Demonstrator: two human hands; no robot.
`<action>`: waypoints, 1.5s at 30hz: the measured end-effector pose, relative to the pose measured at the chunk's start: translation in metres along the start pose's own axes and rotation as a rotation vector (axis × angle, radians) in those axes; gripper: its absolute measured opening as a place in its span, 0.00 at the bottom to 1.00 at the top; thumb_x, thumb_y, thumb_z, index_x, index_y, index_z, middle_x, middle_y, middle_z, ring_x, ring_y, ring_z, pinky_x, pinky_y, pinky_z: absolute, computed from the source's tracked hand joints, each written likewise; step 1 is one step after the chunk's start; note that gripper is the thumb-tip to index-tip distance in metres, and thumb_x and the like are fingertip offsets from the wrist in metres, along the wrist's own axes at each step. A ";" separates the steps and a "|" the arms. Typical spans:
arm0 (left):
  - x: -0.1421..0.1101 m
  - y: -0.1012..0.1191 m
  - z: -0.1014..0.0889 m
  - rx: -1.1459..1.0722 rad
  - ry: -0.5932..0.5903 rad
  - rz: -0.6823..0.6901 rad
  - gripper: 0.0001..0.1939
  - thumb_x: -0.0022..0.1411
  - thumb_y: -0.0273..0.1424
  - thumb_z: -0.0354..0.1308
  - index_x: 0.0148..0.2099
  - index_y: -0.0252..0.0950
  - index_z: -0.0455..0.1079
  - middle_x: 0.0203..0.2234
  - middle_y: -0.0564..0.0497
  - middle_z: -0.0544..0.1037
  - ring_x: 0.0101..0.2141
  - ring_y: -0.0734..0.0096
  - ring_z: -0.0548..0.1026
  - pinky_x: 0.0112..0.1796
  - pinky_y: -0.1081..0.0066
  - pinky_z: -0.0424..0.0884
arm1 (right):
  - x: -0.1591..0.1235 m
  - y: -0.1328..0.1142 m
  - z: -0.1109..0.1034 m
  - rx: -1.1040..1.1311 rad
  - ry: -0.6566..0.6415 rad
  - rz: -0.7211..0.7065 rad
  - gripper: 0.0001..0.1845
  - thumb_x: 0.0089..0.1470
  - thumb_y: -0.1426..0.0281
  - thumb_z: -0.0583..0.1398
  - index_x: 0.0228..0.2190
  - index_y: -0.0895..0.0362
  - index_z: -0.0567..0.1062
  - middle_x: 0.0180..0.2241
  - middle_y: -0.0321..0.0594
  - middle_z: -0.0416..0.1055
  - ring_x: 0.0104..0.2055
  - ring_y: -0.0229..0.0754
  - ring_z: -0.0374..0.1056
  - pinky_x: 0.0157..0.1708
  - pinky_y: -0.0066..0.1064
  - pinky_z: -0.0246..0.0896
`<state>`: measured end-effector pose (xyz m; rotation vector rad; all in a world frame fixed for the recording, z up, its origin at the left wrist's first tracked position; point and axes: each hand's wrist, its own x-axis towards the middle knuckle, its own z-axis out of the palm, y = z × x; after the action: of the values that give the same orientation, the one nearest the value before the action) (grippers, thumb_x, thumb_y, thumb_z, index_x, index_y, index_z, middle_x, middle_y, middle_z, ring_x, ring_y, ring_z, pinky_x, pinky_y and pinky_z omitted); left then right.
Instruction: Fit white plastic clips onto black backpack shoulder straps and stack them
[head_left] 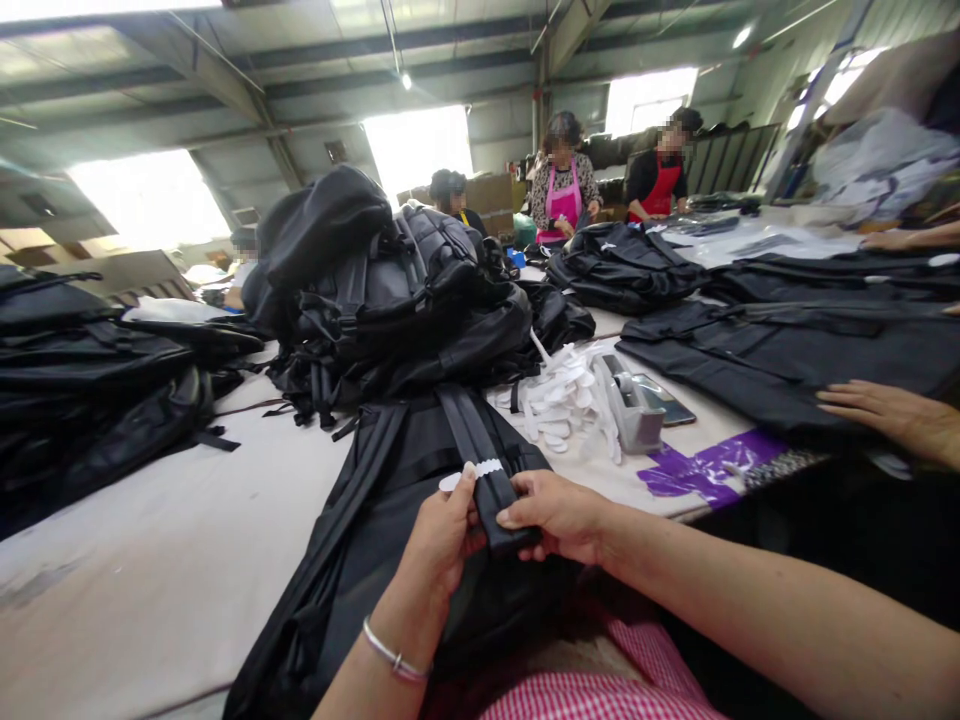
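Note:
A black backpack (405,470) lies on the table in front of me, its shoulder straps towards me. My left hand (442,535) is closed on the left side of one shoulder strap (469,425), thumb on top beside a white paper tag (489,467). That tag wraps across the strap, and its rounded end sticks out left of my thumb. My right hand (559,515) pinches the same strap near its folded lower end, thumb above and fingers beneath. The undersides of the strap and my fingertips are partly hidden.
Behind the backpack rises a heap of black bags (375,280). To the right lie loose white tags (562,395), a tape dispenser (634,405), a phone (664,400) and purple tape (705,470). A co-worker's hand (892,415) rests on another black bag (787,350). More people work behind.

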<state>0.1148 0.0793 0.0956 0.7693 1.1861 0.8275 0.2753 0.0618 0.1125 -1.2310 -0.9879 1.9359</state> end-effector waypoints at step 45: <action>-0.014 -0.018 -0.007 -0.076 -0.165 0.086 0.29 0.44 0.54 0.67 0.33 0.30 0.74 0.18 0.47 0.73 0.23 0.64 0.74 0.29 0.66 0.72 | -0.004 0.019 0.017 -0.611 0.154 -0.552 0.23 0.48 0.74 0.58 0.49 0.55 0.68 0.36 0.36 0.74 0.34 0.39 0.70 0.32 0.26 0.62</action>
<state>0.1083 0.0584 0.0852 0.8139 0.9754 0.8585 0.2590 0.0441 0.1025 -1.2161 -1.6949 1.1273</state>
